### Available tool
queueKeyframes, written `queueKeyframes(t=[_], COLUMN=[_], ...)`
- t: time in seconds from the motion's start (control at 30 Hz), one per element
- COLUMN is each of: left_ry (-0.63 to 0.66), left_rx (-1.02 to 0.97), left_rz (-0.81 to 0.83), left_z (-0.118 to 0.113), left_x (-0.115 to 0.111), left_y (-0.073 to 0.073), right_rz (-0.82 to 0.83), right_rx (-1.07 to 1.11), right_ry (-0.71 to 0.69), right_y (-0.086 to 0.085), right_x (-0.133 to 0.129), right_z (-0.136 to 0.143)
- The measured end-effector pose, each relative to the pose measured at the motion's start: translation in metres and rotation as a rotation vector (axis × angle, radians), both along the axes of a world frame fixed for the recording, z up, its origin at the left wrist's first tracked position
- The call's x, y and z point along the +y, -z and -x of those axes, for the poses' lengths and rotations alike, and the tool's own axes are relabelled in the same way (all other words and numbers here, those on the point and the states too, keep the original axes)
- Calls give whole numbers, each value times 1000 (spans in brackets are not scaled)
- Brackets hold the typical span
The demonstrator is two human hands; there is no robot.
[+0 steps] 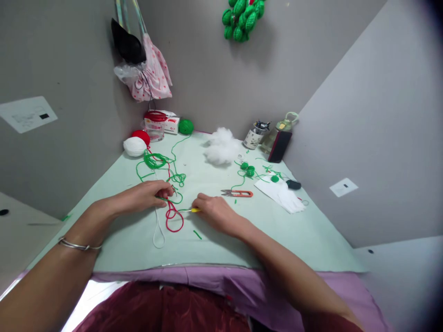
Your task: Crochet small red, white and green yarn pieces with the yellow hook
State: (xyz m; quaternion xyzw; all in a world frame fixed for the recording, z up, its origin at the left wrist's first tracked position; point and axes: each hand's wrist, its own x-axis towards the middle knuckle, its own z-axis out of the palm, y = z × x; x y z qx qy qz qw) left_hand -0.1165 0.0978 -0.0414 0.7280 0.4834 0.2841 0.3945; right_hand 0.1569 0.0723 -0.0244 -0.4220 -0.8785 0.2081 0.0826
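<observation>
My left hand (154,192) is closed in a pinch on strands of yarn at the left of the table. Red yarn (175,223) hangs below it in loops, and a white yarn loop (158,240) lies beside that. A green strand (180,198) curves out from the fingers. My right hand (216,212) is wrapped round a crochet hook (195,210) with a yellow handle. Its thin metal end points left toward the red loops, with green yarn near the tip. Whether the yarn is caught on the hook is too small to tell.
Orange-handled thread snips (242,193) lie right of my right hand. Behind are white stuffing (223,146), a green yarn tangle (155,160), a white yarn ball (134,146) and a green one (186,126). Small green balls (249,171), white gloves (282,196) and a phone (280,146) sit right.
</observation>
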Motion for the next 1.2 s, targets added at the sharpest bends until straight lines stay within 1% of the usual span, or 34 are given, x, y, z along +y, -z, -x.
queueKeyframes(t=[0.03,0.1,0.17,0.23,0.27,0.3,0.33,0.37,0.4,0.47,0.5,0.57,0.6,0.63,0.67,0.73,0.8,0.83,0.87,0.9,0.93,1.0,1.1,1.17,1.2], left_ry=[28,71,78,75,69,50,19,-27,-95,-208,-246,-272,-271,-266,-260,-252,-237,-226,-215,-204,-198,-199,-161,-123,-114], left_rx=[31,88,108,109,110,98,73,28,-65,-308,-453,-684,-759,-794,-794,-751,-656,-579,-496,-401,-317,-203,-80,-2,33], left_rz=[12,32,39,43,39,26,2,-35,-83,-168,-189,-188,-175,-161,-152,-140,-126,-118,-110,-104,-103,-109,-66,-15,5], left_z=[1,4,5,6,6,5,4,2,-1,-8,-12,-18,-20,-20,-20,-17,-15,-15,-15,-16,-17,-19,-15,-9,-5], left_x=[0,0,-1,-2,-3,-4,-5,-6,-7,-8,-9,-9,-9,-9,-9,-8,-8,-8,-7,-5,-3,3,12,15,16], left_y=[1,1,-1,-7,-12,-19,-26,-33,-41,-54,-60,-69,-72,-74,-76,-75,-71,-67,-62,-57,-51,-38,-19,-8,-4], right_rz=[-18,-66,-151,-275,-327,-385,-455,-475,-431,-211,-114,-14,-2,11,2,-51,-121,-146,-155,-154,-133,-64,23,59,70], right_rx=[-12,-33,-71,-104,-112,-118,-122,-91,-23,95,95,-56,-155,-220,-238,-259,-266,-259,-245,-218,-184,-102,21,69,83], right_ry=[24,124,313,544,633,714,765,724,605,292,170,0,-19,-15,32,186,374,442,476,476,444,327,169,123,121], right_y=[-5,-19,-34,-47,-53,-56,-57,-56,-51,-36,-26,-7,0,5,6,1,-13,-21,-28,-34,-39,-41,-33,-24,-18], right_x=[1,4,8,10,9,6,2,-5,-13,-32,-41,-53,-56,-56,-52,-38,-19,-10,-2,4,8,15,25,35,42], right_z=[-13,-49,-92,-130,-143,-150,-150,-143,-130,-92,-71,-35,-25,-20,-22,-40,-64,-74,-79,-81,-77,-58,-12,19,33])
